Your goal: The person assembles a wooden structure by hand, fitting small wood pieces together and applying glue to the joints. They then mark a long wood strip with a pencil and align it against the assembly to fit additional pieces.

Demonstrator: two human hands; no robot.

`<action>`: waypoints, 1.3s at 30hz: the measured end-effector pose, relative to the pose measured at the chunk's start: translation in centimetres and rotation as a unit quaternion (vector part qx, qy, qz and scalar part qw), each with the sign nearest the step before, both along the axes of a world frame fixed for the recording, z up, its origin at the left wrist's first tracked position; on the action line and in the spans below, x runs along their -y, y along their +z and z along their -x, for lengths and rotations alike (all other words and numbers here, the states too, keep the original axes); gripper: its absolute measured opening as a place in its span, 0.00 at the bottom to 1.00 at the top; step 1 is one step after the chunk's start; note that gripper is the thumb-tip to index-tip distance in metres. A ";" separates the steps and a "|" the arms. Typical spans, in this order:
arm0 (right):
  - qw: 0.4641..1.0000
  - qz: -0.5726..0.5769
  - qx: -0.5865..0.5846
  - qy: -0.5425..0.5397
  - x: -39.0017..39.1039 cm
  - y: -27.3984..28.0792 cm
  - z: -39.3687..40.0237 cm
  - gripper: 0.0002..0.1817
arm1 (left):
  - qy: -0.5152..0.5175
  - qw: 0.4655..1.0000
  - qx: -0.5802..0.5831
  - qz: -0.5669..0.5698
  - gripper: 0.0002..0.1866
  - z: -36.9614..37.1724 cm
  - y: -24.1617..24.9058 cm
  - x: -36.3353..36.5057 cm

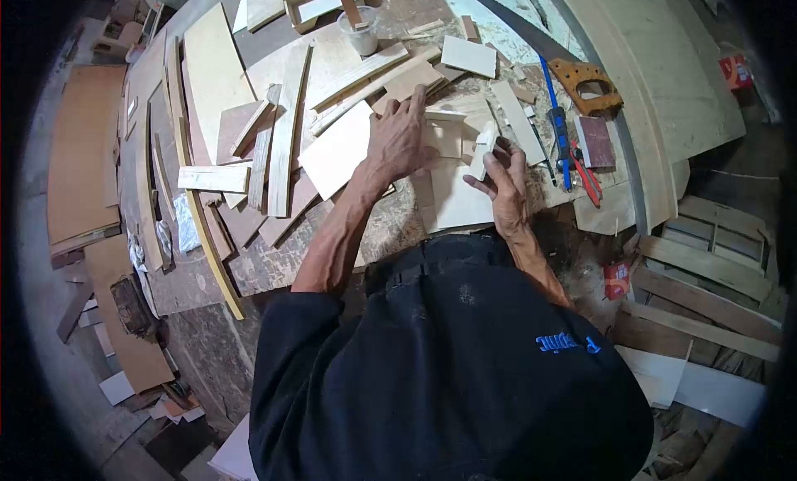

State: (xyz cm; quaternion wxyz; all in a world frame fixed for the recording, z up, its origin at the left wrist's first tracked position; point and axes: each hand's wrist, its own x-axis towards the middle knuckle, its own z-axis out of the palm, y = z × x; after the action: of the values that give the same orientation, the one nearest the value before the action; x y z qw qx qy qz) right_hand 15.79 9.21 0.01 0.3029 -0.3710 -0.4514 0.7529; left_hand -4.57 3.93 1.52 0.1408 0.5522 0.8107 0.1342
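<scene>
My left hand (400, 139) reaches over the wood scraps in the middle of the workbench. Its fingers are stretched out and touch or hover just over a small brown board (408, 83); contact is hard to make out. Beneath and left of the wrist lies a pale flat panel (336, 153). Near the bench's front edge, my right hand (508, 186) is closed around a small pale wood block (481, 156), pinched between thumb and fingers. Below that block a light square panel (457, 200) lies flat on the bench.
A handsaw (585, 87) with a wooden handle, a blue tool (561, 145) and red-handled pliers (588, 182) lie to the right. Wood strips (286, 132) crowd the left. A plastic cup (361, 37) stands at the back. Wooden frames (714, 273) are low at right.
</scene>
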 end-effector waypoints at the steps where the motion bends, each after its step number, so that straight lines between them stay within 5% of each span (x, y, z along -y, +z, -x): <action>1: 1.000 0.003 0.000 -0.005 0.1 0.2 0.1 0.31 | -0.001 1.000 0.012 0.006 0.63 0.0 0.1 0.1; 13: 0.990 0.115 -0.073 -0.029 0.2 0.3 0.6 0.23 | -0.012 0.997 0.072 0.000 0.65 0.0 0.4 0.2; 27: 0.993 0.077 -0.093 -0.015 -0.5 -0.2 0.0 0.25 | 0.005 0.974 0.163 -0.154 0.64 -1.4 -2.0 0.8; 39: 0.992 0.032 -0.121 -0.026 -0.4 -1.5 -0.8 0.23 | 0.088 0.912 0.365 -0.166 0.44 -1.1 -1.1 1.4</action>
State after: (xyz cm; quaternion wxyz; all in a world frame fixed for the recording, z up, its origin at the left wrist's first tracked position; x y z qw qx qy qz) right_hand 16.57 9.61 -1.44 0.3631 -0.2981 -0.3769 0.7983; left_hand -3.43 2.50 0.40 0.3210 0.4063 0.7144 0.4706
